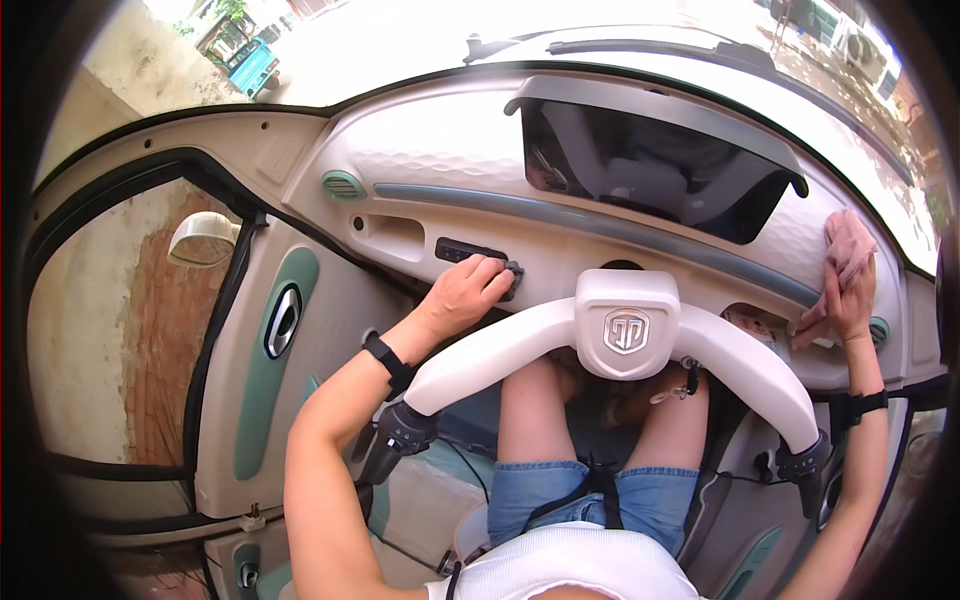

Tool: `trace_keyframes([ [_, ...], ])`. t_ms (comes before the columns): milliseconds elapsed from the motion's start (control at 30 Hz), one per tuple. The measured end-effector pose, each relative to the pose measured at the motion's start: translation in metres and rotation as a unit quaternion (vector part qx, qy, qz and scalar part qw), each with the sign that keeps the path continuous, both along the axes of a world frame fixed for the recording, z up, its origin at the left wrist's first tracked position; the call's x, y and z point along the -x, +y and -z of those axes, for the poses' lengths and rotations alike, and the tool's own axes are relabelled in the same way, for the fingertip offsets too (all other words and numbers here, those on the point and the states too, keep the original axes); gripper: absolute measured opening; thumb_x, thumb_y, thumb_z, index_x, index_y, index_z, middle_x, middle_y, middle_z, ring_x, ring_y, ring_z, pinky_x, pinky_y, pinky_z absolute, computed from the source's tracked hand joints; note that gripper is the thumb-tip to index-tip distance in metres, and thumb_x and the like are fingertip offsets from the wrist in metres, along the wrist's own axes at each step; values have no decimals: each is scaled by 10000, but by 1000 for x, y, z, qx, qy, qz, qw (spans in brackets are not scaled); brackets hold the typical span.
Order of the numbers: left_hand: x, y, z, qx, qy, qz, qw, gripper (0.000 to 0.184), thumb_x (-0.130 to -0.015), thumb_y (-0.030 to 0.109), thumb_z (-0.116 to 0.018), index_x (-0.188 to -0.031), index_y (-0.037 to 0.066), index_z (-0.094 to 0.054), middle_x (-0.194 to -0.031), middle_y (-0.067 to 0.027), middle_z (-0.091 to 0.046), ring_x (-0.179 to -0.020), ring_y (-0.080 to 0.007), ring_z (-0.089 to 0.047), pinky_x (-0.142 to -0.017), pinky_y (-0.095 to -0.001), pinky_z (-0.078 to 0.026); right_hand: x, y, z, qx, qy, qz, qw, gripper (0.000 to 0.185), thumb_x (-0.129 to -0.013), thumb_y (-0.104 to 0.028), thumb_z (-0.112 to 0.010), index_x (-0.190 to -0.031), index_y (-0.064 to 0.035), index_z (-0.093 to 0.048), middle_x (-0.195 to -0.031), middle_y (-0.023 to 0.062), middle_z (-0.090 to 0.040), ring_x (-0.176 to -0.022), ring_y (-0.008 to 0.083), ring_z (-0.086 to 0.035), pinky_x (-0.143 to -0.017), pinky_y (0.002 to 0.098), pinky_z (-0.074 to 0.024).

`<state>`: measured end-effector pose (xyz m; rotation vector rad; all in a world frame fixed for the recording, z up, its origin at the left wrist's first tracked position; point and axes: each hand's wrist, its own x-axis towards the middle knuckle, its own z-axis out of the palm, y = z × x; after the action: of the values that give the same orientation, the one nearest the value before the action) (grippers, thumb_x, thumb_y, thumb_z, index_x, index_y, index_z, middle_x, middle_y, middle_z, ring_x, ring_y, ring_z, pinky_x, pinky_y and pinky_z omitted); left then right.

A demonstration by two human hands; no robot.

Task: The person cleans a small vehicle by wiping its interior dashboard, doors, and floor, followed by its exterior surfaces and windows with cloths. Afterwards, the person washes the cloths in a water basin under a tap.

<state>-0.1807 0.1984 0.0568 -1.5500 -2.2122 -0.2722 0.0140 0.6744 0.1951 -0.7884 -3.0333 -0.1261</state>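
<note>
My left hand [468, 292] is at the dashboard, fingers bent and closed on a small black knob-like part [513, 279]. That part sits at the right end of a black control panel [462, 250]. On the far right, my right hand [850, 300] holds a crumpled pink cloth [848, 243] against the dashboard top, below the windshield. A fold of the cloth hangs down to the left of my fingers. Between my arms stands the white handlebar [530, 340], with a badge on its centre cover. Neither hand touches it.
A dark display screen [650, 170] under a grey hood rises from the dashboard [440, 165]. Keys [690, 375] hang below the handlebar's right arm. An open cubby [750, 322] with something inside lies left of my right hand. The left door [270, 370] has a green trim strip.
</note>
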Motion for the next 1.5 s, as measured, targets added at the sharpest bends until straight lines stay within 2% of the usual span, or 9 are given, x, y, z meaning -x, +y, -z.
trace_keyframes([
  [67, 7, -18, 1, 29, 31, 6, 999, 286, -749, 74, -605, -1029, 40, -558, -1004, -106, -566, -898, -259, -586, -750, -363, -524, -5, 15, 10, -6, 8, -11, 1000, 486, -858, -349, -532, -1227, -41, -605, -1267, 192, -578, -1221, 405, -489, -1078, 511, -304],
  [133, 15, -45, 11, -5, 37, -76, 996, 289, -757, 60, -596, -1042, 43, -551, -990, -111, -563, -893, -278, -580, -767, -377, -513, -17, 55, 42, -117, 216, -319, 915, 503, -864, -363, -514, -1242, -41, -598, -1281, 190, -575, -1225, 406, -490, -1073, 512, -309],
  [300, 16, -62, 29, -54, 1, -246, 968, 288, -782, 63, -572, -1068, 36, -547, -1006, -131, -561, -951, -303, -573, -821, -388, -497, -23, 36, 44, -88, 249, -270, 926, 512, -870, -371, -500, -1250, -41, -593, -1287, 188, -573, -1229, 405, -487, -1072, 511, -309],
  [500, 10, -24, 28, 24, 10, 54, 998, 320, -773, 90, -594, -1084, 104, -522, -1042, -78, -524, -989, -263, -546, -853, -373, -490, -15, 55, 48, -135, 218, -316, 914, 512, -885, -376, -485, -1258, -41, -588, -1306, 185, -564, -1243, 397, -480, -1072, 511, -307],
  [700, 63, -143, 43, -216, -50, -449, 866, 213, -853, -5, -479, -1061, 23, -511, -1041, -170, -553, -991, -391, -514, -873, -469, -418, -12, 25, 48, -4, 367, -216, 905, 502, -886, -378, -488, -1235, -36, -603, -1294, 183, -575, -1238, 392, -489, -1070, 509, -313],
  [900, 78, -118, 25, -64, -130, -323, 935, 328, -913, 182, -464, -1167, 10, -580, -1226, -194, -550, -1160, -384, -487, -994, -451, -395, -19, 43, 54, -23, 329, -239, 913, 469, -901, -307, -490, -1261, -15, -567, -1332, 199, -527, -1275, 407, -436, -1103, 493, -263],
  [1100, 112, -77, 5, 110, -293, -390, 866, 391, -903, 234, -403, -1123, 17, -642, -1253, -237, -564, -1224, -393, -468, -1026, -449, -396, -33, 80, 73, -94, 263, -226, 933, 470, -918, -245, -495, -1314, 7, -515, -1398, 217, -462, -1330, 420, -373, -1141, 474, -210],
  [1433, 90, -105, 15, -49, -344, -99, 932, 285, -876, 133, -514, -1094, 4, -644, -1178, -180, -580, -1125, -368, -524, -1011, -421, -404, -13, 37, 54, -34, 360, -221, 906, 462, -916, -302, -514, -1295, -45, -571, -1353, 174, -538, -1317, 370, -425, -1109, 469, -282],
  [1500, 66, -110, -28, 95, -294, -167, 936, 343, -929, 179, -493, -1222, 41, -607, -1254, -172, -536, -1214, -343, -462, -1076, -432, -344, -12, 28, 48, -5, 358, -236, 903, 446, -914, -259, -497, -1303, -57, -576, -1346, 147, -557, -1318, 359, -435, -1109, 456, -297],
])
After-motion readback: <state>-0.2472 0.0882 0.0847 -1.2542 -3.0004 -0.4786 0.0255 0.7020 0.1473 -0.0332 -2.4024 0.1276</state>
